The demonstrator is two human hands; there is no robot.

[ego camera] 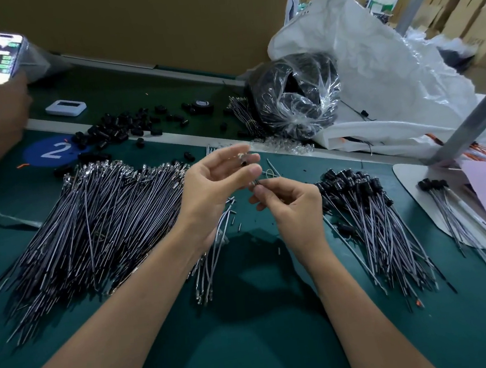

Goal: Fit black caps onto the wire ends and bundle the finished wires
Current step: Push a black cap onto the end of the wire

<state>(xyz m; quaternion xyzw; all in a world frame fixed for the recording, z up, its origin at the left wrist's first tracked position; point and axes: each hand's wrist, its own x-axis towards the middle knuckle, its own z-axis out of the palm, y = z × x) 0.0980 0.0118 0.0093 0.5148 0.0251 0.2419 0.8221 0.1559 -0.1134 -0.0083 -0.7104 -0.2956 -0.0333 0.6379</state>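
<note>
Capping station: I see open table [251,346] toward my edge.
Left hand [215,186] grip clamped on one black cap [244,163]; right hand [291,206] grip pinching one wire [258,181]; two flanking piles: uncapped wires [91,228], capped wires [372,216].

lit phone [1,58], small white device [66,107] and crumpled white sack [380,81].

Green bench [251,346]; brown board [160,19] behind; stacked cartons [455,0] far right; grey post [467,120].
</note>
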